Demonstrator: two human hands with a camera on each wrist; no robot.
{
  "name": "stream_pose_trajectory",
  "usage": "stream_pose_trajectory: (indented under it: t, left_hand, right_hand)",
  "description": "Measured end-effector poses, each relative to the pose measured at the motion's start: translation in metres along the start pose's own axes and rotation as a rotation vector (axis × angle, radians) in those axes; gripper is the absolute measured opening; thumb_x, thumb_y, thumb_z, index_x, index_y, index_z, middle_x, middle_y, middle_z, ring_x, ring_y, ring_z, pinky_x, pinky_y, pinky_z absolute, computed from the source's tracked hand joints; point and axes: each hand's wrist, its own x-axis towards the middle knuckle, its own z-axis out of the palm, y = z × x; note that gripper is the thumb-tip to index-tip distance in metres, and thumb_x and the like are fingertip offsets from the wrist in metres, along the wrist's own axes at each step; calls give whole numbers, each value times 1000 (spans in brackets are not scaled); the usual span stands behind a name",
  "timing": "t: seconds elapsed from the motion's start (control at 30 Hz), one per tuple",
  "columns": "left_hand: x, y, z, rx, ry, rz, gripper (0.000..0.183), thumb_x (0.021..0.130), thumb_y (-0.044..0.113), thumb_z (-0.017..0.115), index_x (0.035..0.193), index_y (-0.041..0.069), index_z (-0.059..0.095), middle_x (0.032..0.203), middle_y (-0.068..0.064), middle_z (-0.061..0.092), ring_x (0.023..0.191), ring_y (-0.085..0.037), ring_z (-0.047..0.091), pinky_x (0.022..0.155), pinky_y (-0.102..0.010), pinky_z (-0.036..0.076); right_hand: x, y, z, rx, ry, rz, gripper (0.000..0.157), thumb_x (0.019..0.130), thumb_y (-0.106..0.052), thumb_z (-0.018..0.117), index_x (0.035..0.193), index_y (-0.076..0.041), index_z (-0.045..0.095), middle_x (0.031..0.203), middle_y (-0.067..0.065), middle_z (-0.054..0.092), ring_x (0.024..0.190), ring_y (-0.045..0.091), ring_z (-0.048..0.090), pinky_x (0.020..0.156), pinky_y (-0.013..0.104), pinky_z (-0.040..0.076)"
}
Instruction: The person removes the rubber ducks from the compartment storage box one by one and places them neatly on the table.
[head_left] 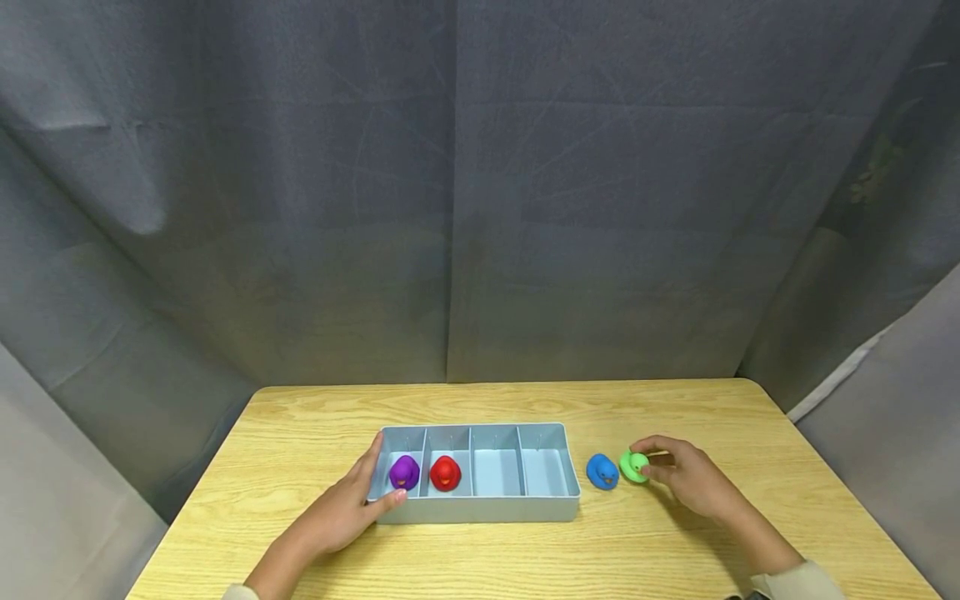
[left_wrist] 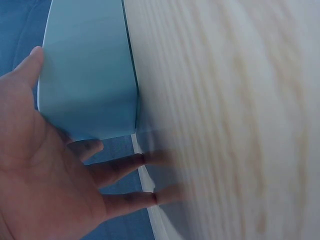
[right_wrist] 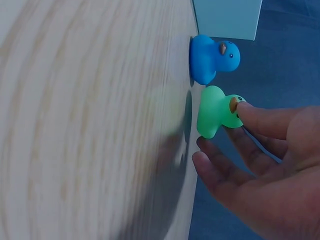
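A grey-blue box (head_left: 480, 508) with several compartments in a row sits on the table. A purple toy duck (head_left: 404, 472) is in its leftmost compartment, and a red duck (head_left: 445, 473) occupies the one beside it. My left hand (head_left: 341, 510) rests against the box's left end, thumb on the front edge and fingers extended along the end wall. My right hand (head_left: 693, 479) pinches a green duck (right_wrist: 212, 112) by the head between thumb and fingers; its shadow shows a small gap above the table. Next to it, a blue duck (head_left: 602, 472) stands right of the box.
The wooden table (head_left: 480, 567) has rounded far corners. Grey curtains (head_left: 600, 208) hang behind it and at both sides. The box's two right compartments (head_left: 545, 472) hold nothing.
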Motion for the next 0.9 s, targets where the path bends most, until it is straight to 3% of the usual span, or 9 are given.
stream_pose_trajectory:
  t: [0.23,0.63,0.9]
  left_hand:
    - [0,-2,1,9,2,-3,99,99,66,54,167,25,-5,172,-13,13,150,-46,31,118,-64,30]
    - [-1,0,0,15,8,3,98,99,65,54,167,24,-4,172,-15,14,149,-47,33,117,-64,32]
    - [-2,1,0,5,4,-5,100,99,65,55,168,20,-1,172,-16,15,149,-48,33,116,-66,32]
  right_hand:
    - [0,2,0,-3,-21,5,29,100,-5,65,128,1,65,128,20,66,115,40,66,88,42,58]
    - [0,3,-1,1,-34,-1,27,100,-5,65,126,4,65,126,20,68,118,42,65,90,40,58]
    - [1,0,-5,-33,-17,-7,27,100,-8,66,126,2,66,127,21,68,120,44,63,91,46,58]
